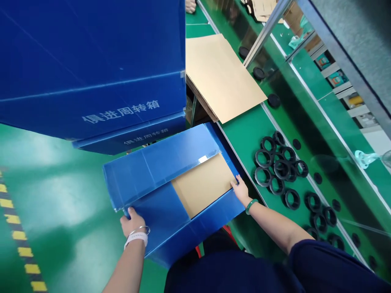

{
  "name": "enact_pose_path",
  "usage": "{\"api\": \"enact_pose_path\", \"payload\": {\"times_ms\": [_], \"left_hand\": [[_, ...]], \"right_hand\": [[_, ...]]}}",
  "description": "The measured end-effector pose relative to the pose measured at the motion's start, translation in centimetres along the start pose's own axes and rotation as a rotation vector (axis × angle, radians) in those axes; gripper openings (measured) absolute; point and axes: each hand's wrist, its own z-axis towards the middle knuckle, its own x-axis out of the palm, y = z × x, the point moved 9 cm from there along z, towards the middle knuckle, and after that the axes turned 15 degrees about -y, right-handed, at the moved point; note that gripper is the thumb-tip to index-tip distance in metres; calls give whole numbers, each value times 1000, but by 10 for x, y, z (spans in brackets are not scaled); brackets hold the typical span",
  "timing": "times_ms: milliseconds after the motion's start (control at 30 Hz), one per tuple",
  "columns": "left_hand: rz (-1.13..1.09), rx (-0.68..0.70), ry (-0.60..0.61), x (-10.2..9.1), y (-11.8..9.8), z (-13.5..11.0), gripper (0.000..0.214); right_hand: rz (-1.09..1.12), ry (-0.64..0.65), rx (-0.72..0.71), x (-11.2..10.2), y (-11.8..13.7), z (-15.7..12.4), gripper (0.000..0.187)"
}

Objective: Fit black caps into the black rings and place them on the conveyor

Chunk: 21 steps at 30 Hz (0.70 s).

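Observation:
A blue corrugated plastic box (171,240) sits in front of my body, tilted across the view. One of its flaps (161,162) lies along the far side, and a side flap covers the left part of the top. Brown cardboard (204,185) shows in the gap between them. My left hand (133,223) grips the box at its left end, thumb on top and the other fingers mostly hidden. At the right end, my right hand (240,190) holds the box's edge, with its thumb on the inner side.
Tall blue boxes (91,53) with white lettering are stacked at upper left. Flat cardboard sheets (226,77) lie on the green bench (241,138). Several black rings (281,169) are heaped there, beside a belt carrying black discs (273,100). Another person's hand (190,6) appears at the top.

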Motion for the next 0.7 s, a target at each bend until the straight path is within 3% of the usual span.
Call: {"api": "enact_pose_path", "payload": {"times_ms": [200, 333, 433, 533, 600, 700], "left_hand": [[47, 64, 13, 1, -19, -10, 76], [63, 222, -50, -10, -45, -33, 83], [45, 535, -78, -13, -81, -83, 88], [-19, 1027, 152, 4, -120, -160, 53], [-48, 1285, 304, 12, -134, -203, 29], [-46, 1501, 379, 11, -146, -226, 21]], "right_hand": [[-149, 1, -40, -6, -3, -2, 71], [-231, 35, -81, -3, 5, -8, 75], [-301, 13, -76, -3, 16, -12, 81], [-341, -38, -69, -7, 33, -15, 80], [-334, -54, -94, -9, 46, -14, 73], [-291, -39, -128, -8, 62, -5, 65]]}}
